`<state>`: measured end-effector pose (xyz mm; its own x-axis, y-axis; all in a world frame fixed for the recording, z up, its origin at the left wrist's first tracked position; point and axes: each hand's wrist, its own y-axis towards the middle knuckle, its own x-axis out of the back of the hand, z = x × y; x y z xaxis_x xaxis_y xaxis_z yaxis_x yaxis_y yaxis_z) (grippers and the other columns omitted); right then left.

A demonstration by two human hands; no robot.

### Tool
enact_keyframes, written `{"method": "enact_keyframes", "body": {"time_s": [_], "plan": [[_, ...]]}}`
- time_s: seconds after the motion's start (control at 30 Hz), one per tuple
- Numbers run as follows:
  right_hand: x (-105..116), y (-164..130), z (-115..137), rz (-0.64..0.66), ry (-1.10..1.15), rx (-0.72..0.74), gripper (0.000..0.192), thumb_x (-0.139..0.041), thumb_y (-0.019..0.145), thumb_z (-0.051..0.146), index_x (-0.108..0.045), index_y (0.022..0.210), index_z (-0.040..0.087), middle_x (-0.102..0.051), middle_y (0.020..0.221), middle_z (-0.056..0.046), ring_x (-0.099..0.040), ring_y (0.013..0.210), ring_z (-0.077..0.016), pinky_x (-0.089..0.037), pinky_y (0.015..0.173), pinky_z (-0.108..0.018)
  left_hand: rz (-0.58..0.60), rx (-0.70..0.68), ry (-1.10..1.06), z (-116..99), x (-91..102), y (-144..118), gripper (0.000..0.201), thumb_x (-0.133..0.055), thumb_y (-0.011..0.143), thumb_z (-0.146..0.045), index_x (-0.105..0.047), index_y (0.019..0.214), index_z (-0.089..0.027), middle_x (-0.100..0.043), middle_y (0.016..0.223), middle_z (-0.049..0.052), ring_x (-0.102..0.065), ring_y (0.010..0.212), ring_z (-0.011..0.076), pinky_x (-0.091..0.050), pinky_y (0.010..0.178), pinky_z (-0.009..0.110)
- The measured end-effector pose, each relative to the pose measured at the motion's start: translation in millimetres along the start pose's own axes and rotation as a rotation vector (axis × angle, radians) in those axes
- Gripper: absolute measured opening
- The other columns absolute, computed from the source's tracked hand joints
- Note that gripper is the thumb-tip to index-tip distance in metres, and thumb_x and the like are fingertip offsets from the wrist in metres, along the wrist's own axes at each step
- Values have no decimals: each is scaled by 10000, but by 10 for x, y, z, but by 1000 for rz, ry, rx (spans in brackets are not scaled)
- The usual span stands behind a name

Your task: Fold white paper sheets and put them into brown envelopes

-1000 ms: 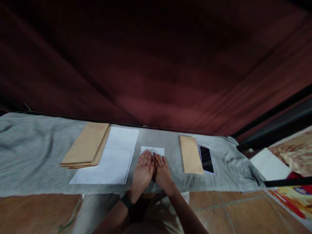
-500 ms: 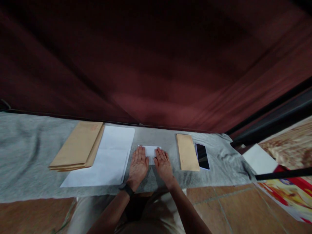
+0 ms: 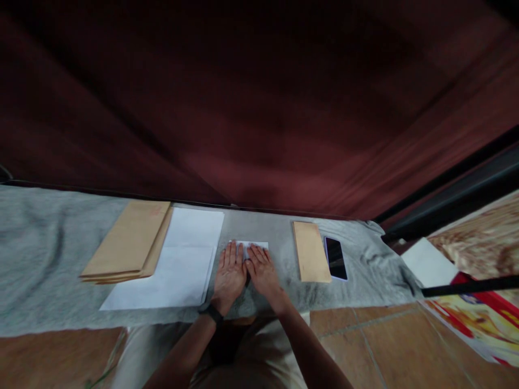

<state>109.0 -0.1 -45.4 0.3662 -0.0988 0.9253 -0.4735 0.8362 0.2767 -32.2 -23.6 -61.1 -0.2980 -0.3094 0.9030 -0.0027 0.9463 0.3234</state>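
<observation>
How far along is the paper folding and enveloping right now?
Done: one brown envelope lies apart beside the black phone. In hand: left hand and right hand press flat on a small folded white sheet. Left: a stack of white paper sheets and a pile of brown envelopes.

A small white folded sheet of paper (image 3: 252, 246) lay flat on the grey cloth, between a larger white sheet on its left side and a single brown envelope on its right side. Most of it was covered, so only its far edge and two far corners were seen as a thin white strip. Its near part was hidden and its full shape could not be told.
</observation>
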Motion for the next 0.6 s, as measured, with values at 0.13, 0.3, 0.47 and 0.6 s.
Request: {"method": "enact_keyframes", "body": {"time_s": [0.13, 0.3, 0.47, 0.6], "plan": [[-51, -18, 2, -3, -33, 4, 468, -386, 1057, 241, -450, 1518, 191, -440, 1575, -87, -382, 1476, -209, -297, 1222, -478, -4, 1, -8, 5, -11, -5, 598, -343, 970, -243, -363, 1538, -57, -286, 1638, 209, -231, 1540, 318, -277, 1226, 557], [-58, -88, -105, -40, -56, -60, 487, -385, 1060, 251, -410, 1542, 181, -444, 1571, -111, -371, 1481, -229, -313, 1199, -500, -37, 12, -27, 0, -20, 4, 589, -338, 988, -291, -387, 1527, -59, -315, 1626, 208, -248, 1535, 322, -296, 1216, 558], [-66, -117, -182, -86, -82, -132, 479, -365, 1066, 252, -437, 1521, 121, -454, 1562, -141, -375, 1474, -241, -292, 1202, -487, -48, 9, -28, -1, -17, 8, 592, -347, 991, -314, -389, 1527, -68, -337, 1622, 197, -267, 1529, 320, -310, 1211, 549], [-41, -137, -217, -102, -107, -155, 478, -384, 1061, 254, -447, 1511, 106, -468, 1552, -150, -376, 1471, -249, -293, 1198, -489, -39, 9, -17, 0, -20, 11, 607, -347, 1000, -358, -398, 1517, -44, -334, 1612, 230, -267, 1527, 337, -317, 1204, 555]]}}
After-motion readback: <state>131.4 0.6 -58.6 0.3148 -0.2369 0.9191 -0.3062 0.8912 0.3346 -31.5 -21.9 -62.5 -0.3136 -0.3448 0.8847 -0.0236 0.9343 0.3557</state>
